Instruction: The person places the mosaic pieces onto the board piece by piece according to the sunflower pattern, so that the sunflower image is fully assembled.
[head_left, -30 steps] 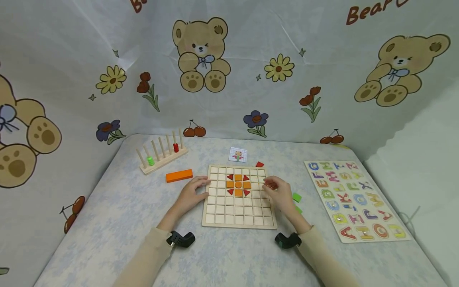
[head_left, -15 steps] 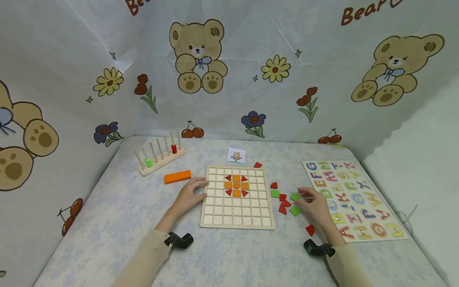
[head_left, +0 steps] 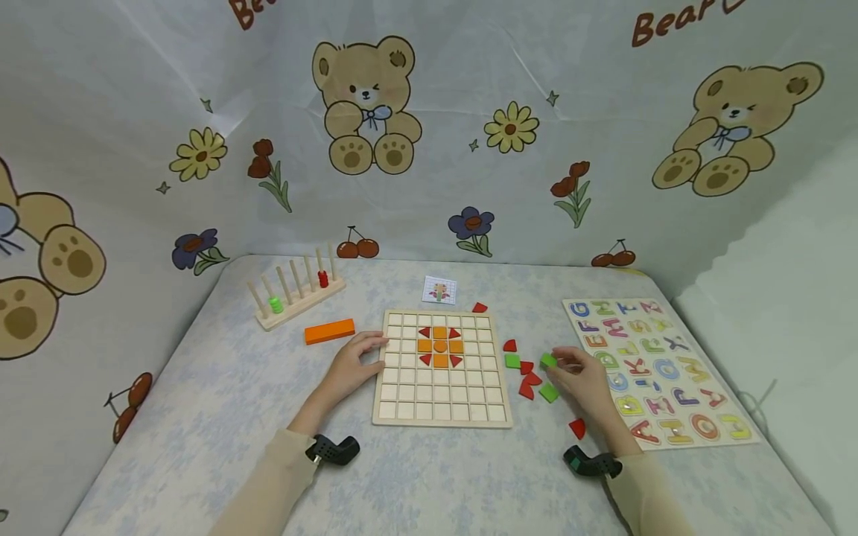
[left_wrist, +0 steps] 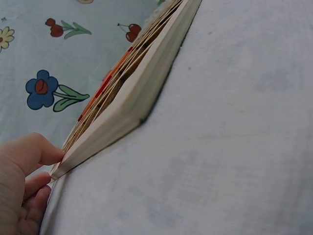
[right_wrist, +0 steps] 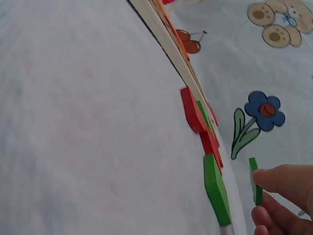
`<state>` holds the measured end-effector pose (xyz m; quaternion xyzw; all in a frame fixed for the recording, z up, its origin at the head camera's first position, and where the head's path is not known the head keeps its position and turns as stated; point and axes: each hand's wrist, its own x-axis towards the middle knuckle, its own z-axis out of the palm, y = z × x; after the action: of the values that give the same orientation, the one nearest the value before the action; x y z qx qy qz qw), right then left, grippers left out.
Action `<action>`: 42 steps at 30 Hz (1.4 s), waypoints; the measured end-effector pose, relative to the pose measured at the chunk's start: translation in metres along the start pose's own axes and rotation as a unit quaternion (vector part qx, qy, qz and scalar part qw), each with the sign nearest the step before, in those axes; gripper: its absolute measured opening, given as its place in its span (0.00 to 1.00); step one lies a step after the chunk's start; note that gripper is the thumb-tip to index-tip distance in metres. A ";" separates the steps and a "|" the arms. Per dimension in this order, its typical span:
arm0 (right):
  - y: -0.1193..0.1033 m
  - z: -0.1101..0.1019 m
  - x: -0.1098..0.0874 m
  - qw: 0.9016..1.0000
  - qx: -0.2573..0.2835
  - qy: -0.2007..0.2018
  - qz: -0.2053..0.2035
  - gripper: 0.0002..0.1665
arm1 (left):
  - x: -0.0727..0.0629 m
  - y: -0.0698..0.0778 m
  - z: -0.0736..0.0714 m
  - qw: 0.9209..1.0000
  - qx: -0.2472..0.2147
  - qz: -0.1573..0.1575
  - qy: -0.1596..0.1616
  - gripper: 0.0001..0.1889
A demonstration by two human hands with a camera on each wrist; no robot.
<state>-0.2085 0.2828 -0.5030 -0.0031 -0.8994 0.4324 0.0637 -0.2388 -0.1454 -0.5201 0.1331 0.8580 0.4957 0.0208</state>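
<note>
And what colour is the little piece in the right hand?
The piece is green, clearest in the right wrist view.

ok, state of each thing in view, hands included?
Left hand, touching left edge of board
Right hand, pinching green square
Green square, held
Board, flat, partly filled
Loose red pieces, off board
Loose green squares, off board
Peg rack, upright, partly loaded
Letter board, flat, filled where visible
Card, flat
Orange block, lying flat

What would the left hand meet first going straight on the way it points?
The pale wooden square grid board; the left hand appears to touch its left edge. Whether it would push the board or slide over is unclear.
</note>
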 end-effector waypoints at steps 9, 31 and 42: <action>-0.065 0.047 0.000 0.995 0.059 -0.038 -0.067 0.18 | -0.001 0.000 -0.001 1.000 -0.004 -0.002 -0.002 0.22; -0.100 0.122 -0.011 0.973 0.060 -0.130 -0.180 0.14 | 0.000 -0.002 -0.001 1.000 0.002 -0.004 -0.002 0.22; -0.092 0.099 0.003 0.984 0.114 -0.077 -0.110 0.10 | 0.001 -0.002 0.000 1.000 0.002 0.002 0.000 0.22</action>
<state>-0.2189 0.1485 -0.4920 0.1369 -0.8410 0.5217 0.0413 -0.2402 -0.1457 -0.5217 0.1346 0.8589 0.4938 0.0194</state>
